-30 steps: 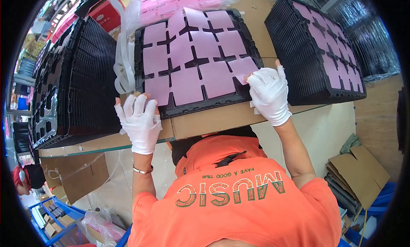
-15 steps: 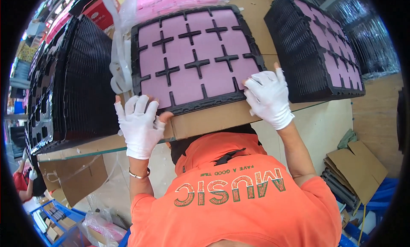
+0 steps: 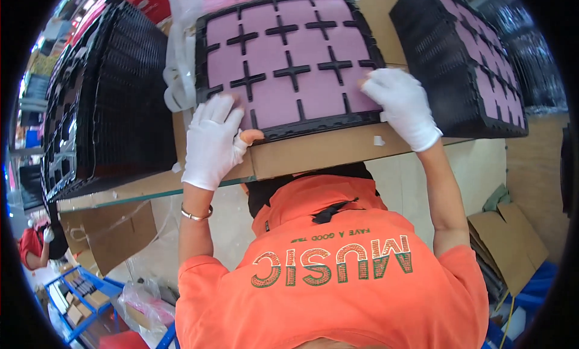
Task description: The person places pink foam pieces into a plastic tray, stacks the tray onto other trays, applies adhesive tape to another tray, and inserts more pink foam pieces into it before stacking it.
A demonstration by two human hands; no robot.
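Seemingly, pink sheets are being pressed flat in the centre black tray by open left hand and right hand, their seating presumably needing checking next.

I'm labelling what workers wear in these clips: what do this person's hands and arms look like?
Both the left hand and the right hand wear white fabric gloves; one left fingertip pokes through a hole. A thin metal bangle circles the left wrist. The forearms are bare below short orange T-shirt sleeves.

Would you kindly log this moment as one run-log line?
left hand: gloved, on near edge of black tray | right hand: gloved, on tray's right corner | tray: pink sheets in cells, on cardboard
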